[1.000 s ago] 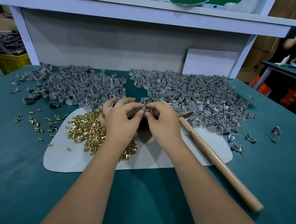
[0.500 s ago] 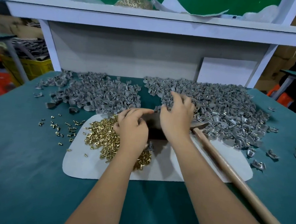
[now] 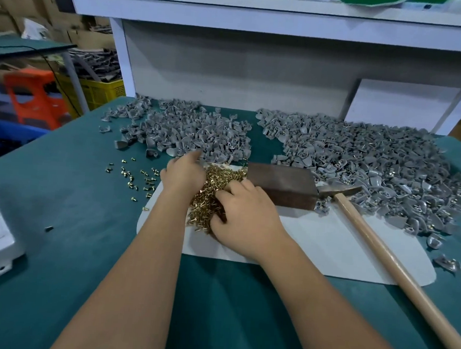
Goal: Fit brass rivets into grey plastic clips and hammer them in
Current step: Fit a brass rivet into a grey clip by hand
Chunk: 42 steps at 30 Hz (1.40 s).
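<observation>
1. The dark metal block sits on a white mat on the green worktop.
2. Brass rivets are heaped just left of the block.
3. The right hand rests on that heap, fingers curled into the rivets; any pinch is hidden.
4. The left hand, left of the block, reaches the grey clips; its fingers' state cannot be told.
5. A hammer lies right of the block.
6. No writing is legible.
</observation>
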Available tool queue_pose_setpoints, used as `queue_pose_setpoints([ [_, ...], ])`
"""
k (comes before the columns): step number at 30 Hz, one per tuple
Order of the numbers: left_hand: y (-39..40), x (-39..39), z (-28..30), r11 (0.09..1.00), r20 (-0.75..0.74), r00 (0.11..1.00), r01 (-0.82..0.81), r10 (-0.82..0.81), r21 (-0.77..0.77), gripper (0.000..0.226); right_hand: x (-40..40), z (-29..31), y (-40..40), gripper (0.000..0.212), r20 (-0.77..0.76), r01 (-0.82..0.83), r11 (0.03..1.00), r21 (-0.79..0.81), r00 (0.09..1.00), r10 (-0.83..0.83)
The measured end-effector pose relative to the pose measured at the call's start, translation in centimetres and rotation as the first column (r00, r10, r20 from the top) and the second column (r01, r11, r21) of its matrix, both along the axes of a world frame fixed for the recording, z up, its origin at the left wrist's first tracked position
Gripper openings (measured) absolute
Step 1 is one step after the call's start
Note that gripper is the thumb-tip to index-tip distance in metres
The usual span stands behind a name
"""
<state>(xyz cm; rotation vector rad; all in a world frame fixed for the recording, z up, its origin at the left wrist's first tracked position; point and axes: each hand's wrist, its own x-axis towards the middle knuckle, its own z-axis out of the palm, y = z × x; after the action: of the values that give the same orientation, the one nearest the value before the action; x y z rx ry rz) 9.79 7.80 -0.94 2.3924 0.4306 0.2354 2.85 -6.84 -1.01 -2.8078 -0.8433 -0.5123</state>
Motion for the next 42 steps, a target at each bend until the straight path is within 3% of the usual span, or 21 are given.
queue_pose_setpoints([
  [3,0.0,-0.1,-0.4,0.99,0.051,0.999,-0.005,-0.002,0.144,0.046,0.4,0.1,-0.2,0.03,-0.049,-0.037,0.997,0.07,0.998,0.04],
  [6,-0.1,-0.4,-0.6,0.989,0.184,0.983,-0.051,0.025,0.136,0.03,0.6,0.3,-0.4,0.023,-0.087,-0.046,0.99,0.13,0.995,0.057],
  [9,0.0,-0.6,-0.4,0.99,0.219,0.975,-0.067,0.038,0.127,0.021,0.6,0.4,-0.4,0.014,-0.135,-0.046,0.979,0.199,0.988,0.074],
  [15,-0.4,-1.1,0.5,0.996,0.426,0.905,0.035,0.005,-0.086,0.018,0.4,0.7,-0.4,0.011,-0.208,-0.057,0.98,0.191,0.973,0.097],
  [20,-1.6,-1.2,1.4,0.922,0.467,0.883,0.213,-0.04,-0.324,0.027,0.0,0.9,-0.6,0.005,-0.097,-0.035,0.956,0.292,0.993,0.066],
  [25,-3.8,-1.7,2.3,0.851,0.467,0.879,0.315,-0.095,-0.42,0.041,0.3,1.8,-1.7,0.012,-0.032,0.067,0.805,0.59,0.998,-0.06],
  [30,-6.9,-2.6,2.5,0.867,0.451,0.841,0.436,-0.298,-0.241,0.033,2.2,2.1,-5.5,0.018,-0.113,0.235,0.549,0.802,0.962,-0.247],
  [33,-7.9,-2.9,1.7,0.876,0.404,0.835,0.462,-0.375,-0.142,0.032,3.0,1.9,-7.2,0.023,-0.195,0.322,0.422,0.847,0.928,-0.318],
  [35,-8.2,-2.8,1.3,0.886,0.387,0.839,0.452,-0.383,-0.102,0.032,3.4,1.7,-7.6,0.02,-0.209,0.34,0.421,0.841,0.922,-0.326],
  [42,-8.0,-2.5,0.9,0.879,0.413,0.832,0.457,-0.369,-0.136,0.031,3.7,1.3,-7.3,0.029,-0.099,0.23,0.575,0.785,0.963,-0.249],
])
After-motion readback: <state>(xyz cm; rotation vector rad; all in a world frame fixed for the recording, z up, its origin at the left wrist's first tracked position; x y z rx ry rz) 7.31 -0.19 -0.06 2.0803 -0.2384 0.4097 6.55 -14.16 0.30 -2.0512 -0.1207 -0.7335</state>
